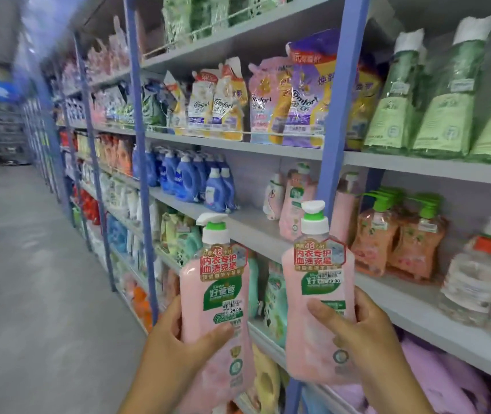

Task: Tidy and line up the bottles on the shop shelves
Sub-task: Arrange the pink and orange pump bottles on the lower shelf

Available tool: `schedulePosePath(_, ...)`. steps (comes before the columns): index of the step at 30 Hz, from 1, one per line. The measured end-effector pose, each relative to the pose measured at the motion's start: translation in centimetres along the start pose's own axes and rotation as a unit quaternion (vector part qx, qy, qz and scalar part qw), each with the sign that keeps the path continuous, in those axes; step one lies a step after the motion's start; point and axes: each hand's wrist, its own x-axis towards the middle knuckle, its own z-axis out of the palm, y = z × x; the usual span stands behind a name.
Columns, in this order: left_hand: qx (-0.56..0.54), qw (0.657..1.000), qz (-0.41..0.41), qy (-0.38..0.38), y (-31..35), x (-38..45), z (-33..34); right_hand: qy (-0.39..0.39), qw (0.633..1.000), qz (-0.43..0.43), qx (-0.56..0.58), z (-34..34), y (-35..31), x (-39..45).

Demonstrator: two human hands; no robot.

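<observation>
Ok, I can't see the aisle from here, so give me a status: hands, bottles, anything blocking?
Left hand grips one pink pump bottle. Right hand grips a matching pink pump bottle. Both off the shelf. Grey shelf gap ahead open.

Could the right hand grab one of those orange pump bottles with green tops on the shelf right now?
Probably not yet. The right hand already grips a pink pump bottle, so it has no free fingers. The orange pump bottles with green tops stand at the open shelf front, nothing blocking them.
</observation>
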Motion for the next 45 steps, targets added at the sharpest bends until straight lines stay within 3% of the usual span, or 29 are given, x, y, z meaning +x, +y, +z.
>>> schedulePosePath(15, 0.018, 0.997, 0.04, 0.067, -4.5, 24.9, -1.1, 0.002, 0.997, -0.064, 0.051, 12.6, 4.5, 21.8)
schedulePosePath(21, -0.004, 0.996, 0.069, 0.052, -7.8, 35.6, 0.1, 0.079, 0.993, -0.08, 0.019, 15.9, 6.8, 28.1)
schedulePosePath(31, -0.022, 0.99, 0.091, -0.101, -14.1, 52.7, 1.5, 0.209, 0.976, -0.044, -0.036, 23.6, 9.6, 38.8)
schedulePosePath(37, -0.028, 0.99, 0.06, -0.126, -16.5, 58.7, 3.2, 0.264, 0.962, 0.006, -0.066, 25.8, 10.8, 44.1)
schedulePosePath(40, -0.026, 0.992, 0.046, -0.113, -17.4, 60.1, 4.3, 0.248, 0.965, 0.004, -0.082, 25.9, 11.2, 45.6)
schedulePosePath(45, -0.009, 0.99, 0.112, -0.088, -17.2, 60.6, 5.9, 0.256, 0.959, -0.008, -0.122, 25.8, 11.3, 46.9)
